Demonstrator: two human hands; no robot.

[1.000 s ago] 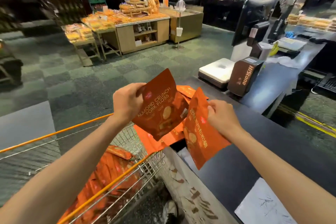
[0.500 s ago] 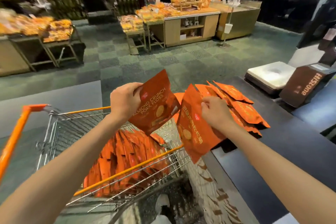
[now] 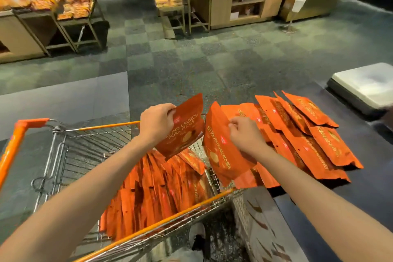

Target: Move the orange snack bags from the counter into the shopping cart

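Our left hand (image 3: pixel 156 122) pinches the top edge of one orange snack bag (image 3: pixel 183 128), the one lettered "PORK FLOSS", and holds it hanging over the shopping cart (image 3: pixel 63 155), above the bags already inside (image 3: pixel 153 193). Our right hand (image 3: pixel 246 134) grips a second bag (image 3: pixel 221 155) by its upper part; that bag hangs at the seam between cart and tabletop (image 3: pixel 372 187), its lower end just past the cart's near rim at about 4 o'clock from the left hand.

To do this step well, we judge that we should carry each bag well over the basket before letting go, the right one most of all, since it sits closest to the gap beside the cart, where a slip would send it to the floor. We should lower the bags towards the pile in the cart, which stands on edge in rows, and slot them in the same way so they do not slide off the top.

The rest of the orange snack bags (image 3: pixel 304 134) lie fanned and overlapping on the tabletop, at 3 o'clock from our right hand, so a good share of the task remains. Farther out at 2 o'clock sits a white scale (image 3: pixel 365 85)
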